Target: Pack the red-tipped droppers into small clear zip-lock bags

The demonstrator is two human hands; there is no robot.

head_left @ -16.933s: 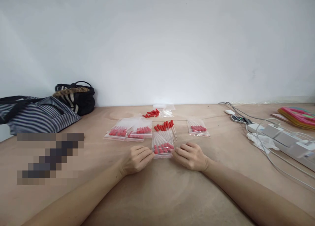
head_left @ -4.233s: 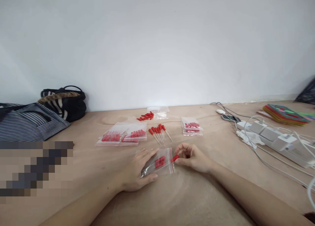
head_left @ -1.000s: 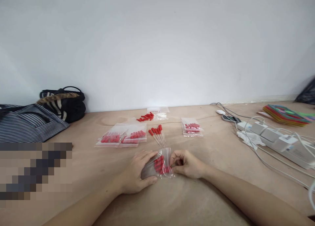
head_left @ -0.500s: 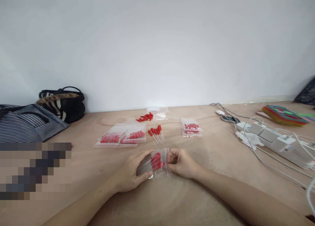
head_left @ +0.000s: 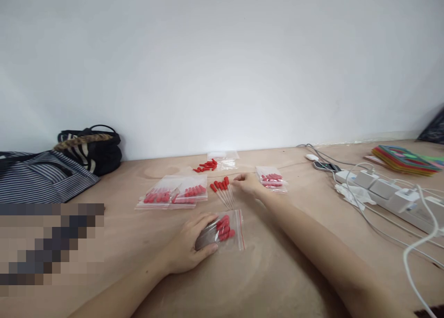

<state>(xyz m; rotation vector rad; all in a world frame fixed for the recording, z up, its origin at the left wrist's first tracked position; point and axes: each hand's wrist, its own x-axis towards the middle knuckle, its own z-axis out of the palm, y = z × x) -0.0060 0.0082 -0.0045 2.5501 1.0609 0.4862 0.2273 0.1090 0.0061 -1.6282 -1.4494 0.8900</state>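
**Left hand [head_left: 192,244] spread over the near bag [head_left: 238,225], right hand [head_left: 247,184] stretched out beyond it**

The left forearm slants in from the person's left, with the hand laid low across the closed end of the near bag. Thumb and fingers are parted widely: the thumb points along the near bag's closer edge, while the fingers lie over its farther side. The palm side is down on the film; whether any of it is pinched cannot be told.

The near bag lies flat on the worktop [head_left: 274,276], its red-lined mouth facing the person's right, and a cluster of red bulbs [head_left: 225,228] shows through the plastic between that mouth and the left hand.

The right arm is the longer reach. It runs diagonally past the mouth side of the near bag to a hand lying well beyond it, back upward, fingers bent. The thumb and finger are close together beside the bulb ends of the loose droppers [head_left: 222,187], which fan out just beyond the near bag, stems toward it. Whether those fingertips touch a dropper or have hold of one cannot be made out.

Beyond the near bag, filled bags [head_left: 169,183] lie to its left and overlapping filled bags [head_left: 266,171] to its right; a heap of loose bulbs [head_left: 206,165] lies farthest beyond it.
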